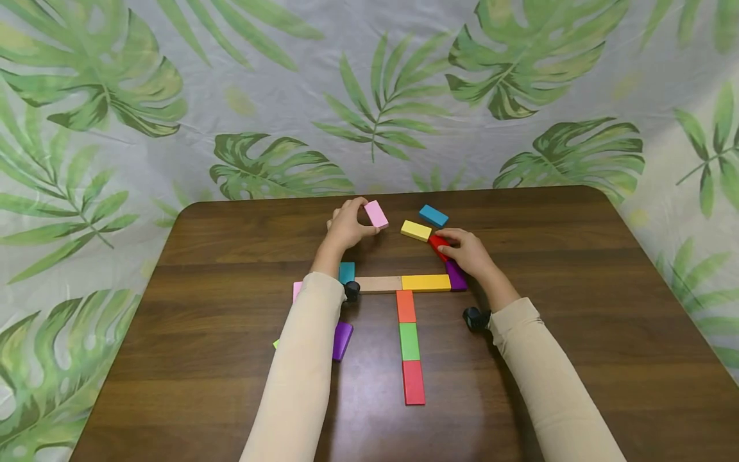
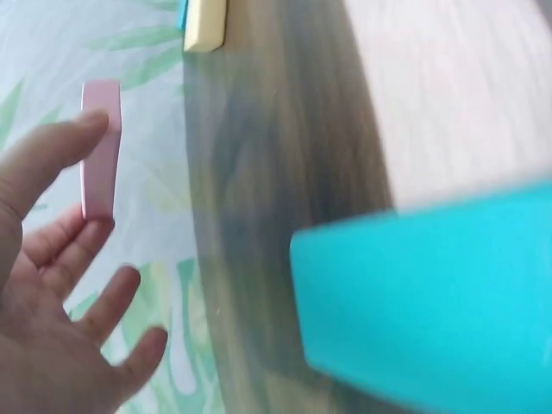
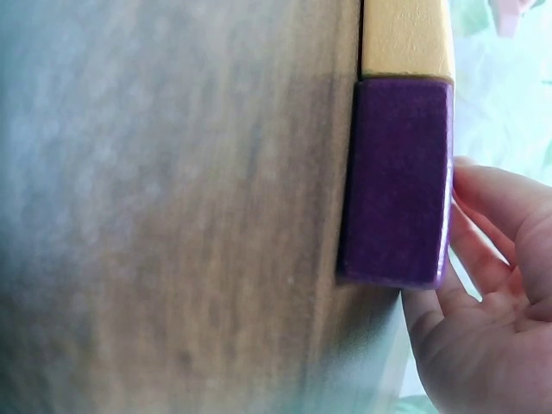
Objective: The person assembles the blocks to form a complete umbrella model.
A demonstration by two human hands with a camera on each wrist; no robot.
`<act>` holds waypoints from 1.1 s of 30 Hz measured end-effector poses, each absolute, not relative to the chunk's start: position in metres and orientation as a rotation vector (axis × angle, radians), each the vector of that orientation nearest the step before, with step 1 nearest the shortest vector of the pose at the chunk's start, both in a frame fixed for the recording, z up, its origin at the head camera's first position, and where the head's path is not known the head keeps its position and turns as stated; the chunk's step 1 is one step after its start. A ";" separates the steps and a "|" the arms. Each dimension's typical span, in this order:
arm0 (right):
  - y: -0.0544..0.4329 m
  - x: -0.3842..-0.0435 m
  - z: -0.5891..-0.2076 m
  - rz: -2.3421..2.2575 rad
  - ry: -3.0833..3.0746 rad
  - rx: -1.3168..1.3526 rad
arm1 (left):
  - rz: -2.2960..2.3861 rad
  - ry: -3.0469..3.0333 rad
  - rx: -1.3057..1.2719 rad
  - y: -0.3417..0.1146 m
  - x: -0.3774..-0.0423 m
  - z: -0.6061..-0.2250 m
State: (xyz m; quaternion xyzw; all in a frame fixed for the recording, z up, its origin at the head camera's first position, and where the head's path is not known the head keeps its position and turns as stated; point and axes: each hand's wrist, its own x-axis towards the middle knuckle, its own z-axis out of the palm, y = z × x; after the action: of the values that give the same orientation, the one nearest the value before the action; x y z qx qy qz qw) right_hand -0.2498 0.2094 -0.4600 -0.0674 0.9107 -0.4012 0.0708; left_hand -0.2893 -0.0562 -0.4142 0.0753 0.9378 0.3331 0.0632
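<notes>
In the head view my left hand (image 1: pixel 345 227) pinches a pink block (image 1: pixel 376 215) between thumb and fingers at the table's far side. The left wrist view shows the thumb on one side of that pink block (image 2: pixel 101 168) and fingertips at its lower end. My right hand (image 1: pixel 472 254) has thumb and fingers around a red block (image 1: pixel 438 248), which lies slanted against a dark purple block (image 1: pixel 456 276). A pale yellow block (image 1: pixel 416 230) touches or nearly touches the red one's far end. Behind it lies a blue block (image 1: pixel 433 216). The red block is hidden in the right wrist view.
A tan block (image 1: pixel 378 285) and a yellow-orange block (image 1: pixel 426 283) form a row, with a teal block (image 1: pixel 347 271) at its left end. Orange, green and red blocks (image 1: pixel 413 382) run down toward me. My left sleeve partly covers a purple block (image 1: pixel 343 341) and others.
</notes>
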 end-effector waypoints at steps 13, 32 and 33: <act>0.210 -0.250 -0.462 -1.220 2.733 -0.184 | 0.984 2.632 0.516 -0.097 -0.291 -0.420; 0.210 -0.250 -0.463 -1.225 2.746 -0.226 | 0.872 2.551 0.459 -0.113 -0.290 -0.438; 0.210 -0.250 -0.463 -1.224 2.747 -0.227 | 0.866 2.545 0.456 -0.113 -0.290 -0.438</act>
State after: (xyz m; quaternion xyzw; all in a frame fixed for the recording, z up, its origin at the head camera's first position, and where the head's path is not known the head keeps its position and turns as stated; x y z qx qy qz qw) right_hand -0.2499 0.2098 -0.4632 -0.0750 0.9090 -0.4051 0.0629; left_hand -0.2901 -0.1129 -0.4378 0.1636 0.9134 0.3107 0.2061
